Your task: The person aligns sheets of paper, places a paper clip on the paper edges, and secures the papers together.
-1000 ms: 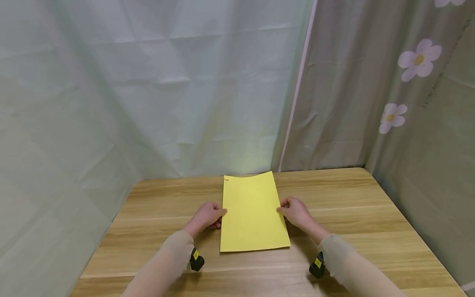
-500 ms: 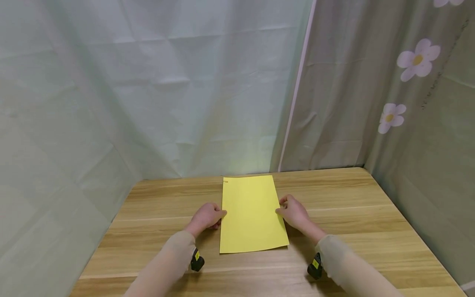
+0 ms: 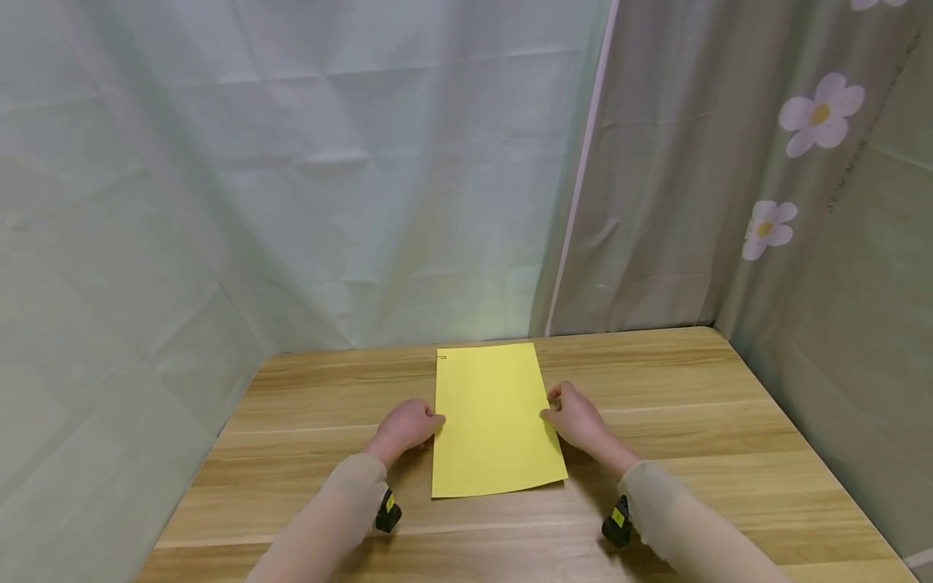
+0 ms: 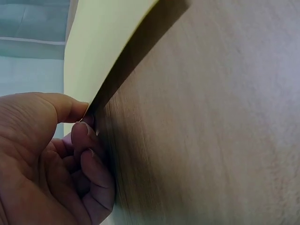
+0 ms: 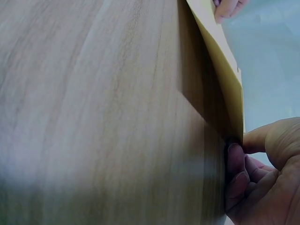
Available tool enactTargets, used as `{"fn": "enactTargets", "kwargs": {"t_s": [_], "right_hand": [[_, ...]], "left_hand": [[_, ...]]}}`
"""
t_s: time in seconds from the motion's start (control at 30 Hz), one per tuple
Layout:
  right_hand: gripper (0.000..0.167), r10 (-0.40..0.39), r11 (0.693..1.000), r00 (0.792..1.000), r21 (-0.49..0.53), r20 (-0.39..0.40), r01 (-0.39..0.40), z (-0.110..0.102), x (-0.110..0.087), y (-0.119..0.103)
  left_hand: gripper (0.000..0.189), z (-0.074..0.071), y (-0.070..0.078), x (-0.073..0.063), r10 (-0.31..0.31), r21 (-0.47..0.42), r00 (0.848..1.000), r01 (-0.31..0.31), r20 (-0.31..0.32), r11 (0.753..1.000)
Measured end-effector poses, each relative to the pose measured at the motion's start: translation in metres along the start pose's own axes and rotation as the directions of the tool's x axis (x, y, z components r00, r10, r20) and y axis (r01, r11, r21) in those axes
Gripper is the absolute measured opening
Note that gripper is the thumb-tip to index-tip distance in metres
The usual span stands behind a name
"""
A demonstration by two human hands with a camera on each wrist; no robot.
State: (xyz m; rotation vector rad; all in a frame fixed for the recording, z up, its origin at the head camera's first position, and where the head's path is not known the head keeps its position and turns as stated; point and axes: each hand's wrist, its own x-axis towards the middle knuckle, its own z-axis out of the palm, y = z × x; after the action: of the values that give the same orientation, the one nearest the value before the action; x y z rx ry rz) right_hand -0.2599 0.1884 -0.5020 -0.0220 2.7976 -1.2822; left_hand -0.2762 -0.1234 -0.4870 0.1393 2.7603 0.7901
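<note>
A yellow sheet of paper (image 3: 492,425), perhaps several sheets, lies low over the table between my hands. A small paper clip (image 3: 441,357) sits at its far left corner. My left hand (image 3: 408,423) pinches the left edge, thumb on top and curled fingers beneath, as the left wrist view shows on the paper (image 4: 101,44). My right hand (image 3: 577,418) pinches the right edge in the same way. In the right wrist view the near edge of the paper (image 5: 225,70) stands slightly off the wood and casts a shadow.
The wooden table (image 3: 306,453) extends on both sides of the paper. Pale curtains (image 3: 408,178) hang behind its far edge, and a flowered curtain (image 3: 824,324) closes the right side. Black wrist cameras (image 3: 389,512) are worn under both forearms.
The paper has come down flatter, its bowed far edge now nearly straight. Both hands keep hold of its sides and have hardly shifted.
</note>
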Motion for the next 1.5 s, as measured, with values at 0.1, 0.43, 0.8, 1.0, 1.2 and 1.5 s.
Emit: {"fn": "enactTargets", "kwargs": {"t_s": [0.1, 0.43, 0.8, 1.0, 1.2, 1.5], "right_hand": [[0.028, -0.001, 1.0, 1.0, -0.016, 0.001, 0.001, 0.0008, 0.0004, -0.0011], [0.025, -0.028, 0.997, 1.0, -0.065, -0.005, 0.028, 0.003, 0.0035, 0.001], [0.023, -0.045, 0.995, 0.999, -0.087, 0.014, 0.046, 0.0023, 0.0049, 0.0031], [0.022, -0.037, 0.994, 0.999, -0.103, 0.021, 0.039, 0.0013, 0.0045, 0.0019], [0.021, -0.033, 0.993, 0.999, -0.109, 0.021, 0.035, 0.0019, 0.0037, 0.0015], [0.022, -0.045, 0.995, 0.999, -0.089, 0.016, 0.046, 0.002, 0.0032, 0.0024]], "left_hand": [[0.037, -0.0013, 0.0004, -0.0003, 0.007, 0.013, 1.0, -0.006, -0.003, 1.0], [0.034, -0.001, 0.0015, 0.0002, 0.036, 0.013, 0.999, -0.036, -0.013, 0.999], [0.037, 0.0012, 0.0036, 0.0029, 0.057, 0.041, 0.998, -0.056, -0.019, 0.998], [0.038, 0.002, 0.0028, 0.0051, 0.066, 0.064, 0.997, -0.064, -0.033, 0.996], [0.039, 0.0038, 0.003, 0.0054, 0.07, 0.072, 0.997, -0.067, -0.033, 0.995], [0.04, 0.0042, 0.0029, 0.0071, 0.064, 0.089, 0.998, -0.062, -0.024, 0.994]]}}
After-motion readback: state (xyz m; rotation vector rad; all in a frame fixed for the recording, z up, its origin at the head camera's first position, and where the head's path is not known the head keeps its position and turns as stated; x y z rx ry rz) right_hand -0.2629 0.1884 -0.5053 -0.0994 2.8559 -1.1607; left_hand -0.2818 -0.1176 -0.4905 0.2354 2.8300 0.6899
